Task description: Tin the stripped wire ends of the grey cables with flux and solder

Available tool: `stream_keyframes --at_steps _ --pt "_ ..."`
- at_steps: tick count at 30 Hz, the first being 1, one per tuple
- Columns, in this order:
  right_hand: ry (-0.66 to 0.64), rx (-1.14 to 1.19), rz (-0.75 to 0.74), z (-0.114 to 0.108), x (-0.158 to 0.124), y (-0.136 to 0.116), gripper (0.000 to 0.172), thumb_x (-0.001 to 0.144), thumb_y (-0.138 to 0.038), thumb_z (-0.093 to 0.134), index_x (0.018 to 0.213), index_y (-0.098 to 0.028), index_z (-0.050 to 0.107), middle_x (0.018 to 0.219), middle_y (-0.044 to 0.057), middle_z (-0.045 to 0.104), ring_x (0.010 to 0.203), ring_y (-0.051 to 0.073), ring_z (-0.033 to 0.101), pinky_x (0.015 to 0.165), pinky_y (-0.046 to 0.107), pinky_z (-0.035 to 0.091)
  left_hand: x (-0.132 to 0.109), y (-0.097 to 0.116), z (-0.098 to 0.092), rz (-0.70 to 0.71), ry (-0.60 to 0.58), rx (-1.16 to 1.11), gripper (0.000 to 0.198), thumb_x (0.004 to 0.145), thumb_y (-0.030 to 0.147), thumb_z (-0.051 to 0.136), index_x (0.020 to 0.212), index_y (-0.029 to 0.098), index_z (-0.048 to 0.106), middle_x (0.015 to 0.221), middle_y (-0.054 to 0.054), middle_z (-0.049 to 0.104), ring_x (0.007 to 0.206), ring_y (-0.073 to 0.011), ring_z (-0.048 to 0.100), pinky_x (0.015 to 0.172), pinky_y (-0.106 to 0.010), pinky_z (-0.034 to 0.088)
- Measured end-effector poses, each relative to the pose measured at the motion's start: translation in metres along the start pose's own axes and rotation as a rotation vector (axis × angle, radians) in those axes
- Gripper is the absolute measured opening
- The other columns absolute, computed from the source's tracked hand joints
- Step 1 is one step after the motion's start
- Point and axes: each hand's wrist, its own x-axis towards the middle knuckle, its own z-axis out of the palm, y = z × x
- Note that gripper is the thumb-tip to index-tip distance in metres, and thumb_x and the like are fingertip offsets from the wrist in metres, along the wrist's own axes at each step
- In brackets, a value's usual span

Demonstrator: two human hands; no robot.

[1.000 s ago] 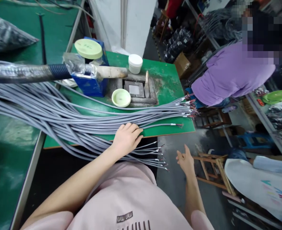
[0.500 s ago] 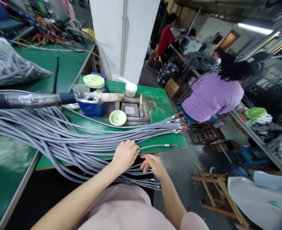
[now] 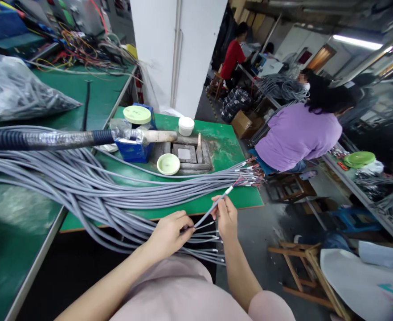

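A thick bundle of grey cables runs from the left across the green table, its stripped ends fanned out at the table's right edge. My right hand pinches one grey cable near its stripped tip and holds it raised above the table's front edge. My left hand is closed on the same cable further back, resting on the lower strands that hang off the table in front of me.
A metal fixture, a green dish, a white jar and a blue box with a green lid stand behind the cables. A foil-wrapped hose crosses from the left. A person in purple sits at right.
My right hand came in from the right, took one cable by its end and lifted it. My left hand slid from the table edge down onto that cable. The camera tilted up.
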Motion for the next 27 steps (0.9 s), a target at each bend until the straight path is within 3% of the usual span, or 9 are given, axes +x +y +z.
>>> stream_keyframes --at_steps 4,9,12,22,27 --pt "-0.131 0.012 0.049 0.009 -0.002 0.006 0.03 0.093 -0.043 0.049 0.08 -0.018 0.059 0.064 -0.002 0.056 0.047 0.006 0.043 0.044 0.02 0.032 0.002 -0.003 -0.007 -0.098 -0.088 -0.202 0.016 0.084 0.026 0.058 0.073 0.017 0.065 0.068 0.0 0.057 0.064 -0.0111 0.053 0.06 -0.023 0.04" --pt "-0.4 0.085 0.171 0.009 -0.012 0.003 0.032 0.091 -0.046 0.05 0.078 -0.018 0.058 0.06 -0.001 0.057 0.048 0.009 0.048 0.044 0.021 0.036 0.02 -0.003 -0.013 -0.214 0.144 -0.563 0.021 0.081 0.034 0.061 0.077 0.015 0.069 0.07 -0.001 0.06 0.061 -0.0096 0.049 0.059 -0.022 0.041" --pt "-0.491 0.081 0.192 0.011 -0.018 0.0 0.034 0.09 -0.049 0.051 0.078 -0.017 0.059 0.06 0.001 0.059 0.048 0.01 0.048 0.046 0.022 0.038 0.034 -0.001 -0.016 -0.259 0.242 -0.821 0.026 0.075 0.038 0.068 0.083 0.014 0.069 0.07 -0.002 0.064 0.06 -0.0101 0.051 0.058 -0.023 0.043" --pt "-0.576 0.107 0.196 0.024 -0.024 -0.003 0.035 0.09 -0.049 0.052 0.077 -0.017 0.06 0.059 0.001 0.061 0.047 0.01 0.048 0.047 0.023 0.039 0.052 -0.003 -0.018 -0.298 0.339 -1.222 0.029 0.062 0.038 0.08 0.071 0.014 0.067 0.059 0.003 0.058 0.051 -0.0055 0.046 0.052 -0.02 0.04" --pt "-0.485 0.019 0.166 0.026 -0.024 -0.003 0.035 0.09 -0.048 0.05 0.076 -0.018 0.059 0.057 0.0 0.06 0.047 0.01 0.049 0.048 0.022 0.04 0.045 -0.003 -0.008 -0.248 0.538 -1.087 0.024 0.069 0.036 0.075 0.073 0.015 0.065 0.062 0.002 0.058 0.053 -0.0072 0.049 0.053 -0.021 0.042"
